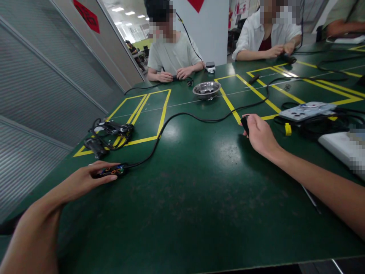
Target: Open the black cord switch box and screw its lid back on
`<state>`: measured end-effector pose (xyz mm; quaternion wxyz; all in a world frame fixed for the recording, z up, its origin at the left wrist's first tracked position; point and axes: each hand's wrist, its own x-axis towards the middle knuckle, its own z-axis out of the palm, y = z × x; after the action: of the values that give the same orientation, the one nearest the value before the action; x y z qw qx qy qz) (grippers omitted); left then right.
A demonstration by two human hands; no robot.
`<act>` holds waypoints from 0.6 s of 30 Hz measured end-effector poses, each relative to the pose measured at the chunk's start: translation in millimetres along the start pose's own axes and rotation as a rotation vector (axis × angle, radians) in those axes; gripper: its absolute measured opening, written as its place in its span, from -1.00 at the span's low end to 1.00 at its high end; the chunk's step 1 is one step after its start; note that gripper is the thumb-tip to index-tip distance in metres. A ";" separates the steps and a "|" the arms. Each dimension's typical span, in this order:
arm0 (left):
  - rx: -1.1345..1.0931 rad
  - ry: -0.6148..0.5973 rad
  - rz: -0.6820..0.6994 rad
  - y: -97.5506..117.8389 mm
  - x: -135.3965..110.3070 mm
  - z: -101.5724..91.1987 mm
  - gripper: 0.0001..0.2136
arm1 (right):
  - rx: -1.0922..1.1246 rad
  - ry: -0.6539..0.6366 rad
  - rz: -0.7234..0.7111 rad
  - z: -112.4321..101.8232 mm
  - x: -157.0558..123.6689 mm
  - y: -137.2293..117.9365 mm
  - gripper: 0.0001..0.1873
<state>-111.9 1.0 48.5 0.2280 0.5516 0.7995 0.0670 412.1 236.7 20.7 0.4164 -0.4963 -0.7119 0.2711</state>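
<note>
My left hand (95, 176) grips a small black device with its inside exposed (112, 170), where coloured wires and copper coils show. It rests on the green table, and a black cable (182, 113) runs out of it to the far right. Over the table's right half, my right hand (261, 133) is closed on a small black piece (245, 125), partly hidden by the thumb; its kind does not show. Just beyond my left hand lies a bundle of black devices and cables (112, 131).
A metal bowl (207, 90) with small parts stands mid-table. At the right are a phone (308, 110), a yellow piece (288, 129), a white box (339, 146) and coiled cables. A screwdriver-like rod (312, 199) lies under my right forearm. Co-workers sit across, handling black items.
</note>
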 end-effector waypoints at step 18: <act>0.250 0.629 -0.146 19.8 -5.8 9.9 -0.58 | -0.573 -0.428 -0.881 52.9 -68.3 -70.7 -0.46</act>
<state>-89.1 1.8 48.5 -0.0948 0.4688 0.8701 0.1190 343.5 149.0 28.3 0.1853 -0.1794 -0.9654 -0.0376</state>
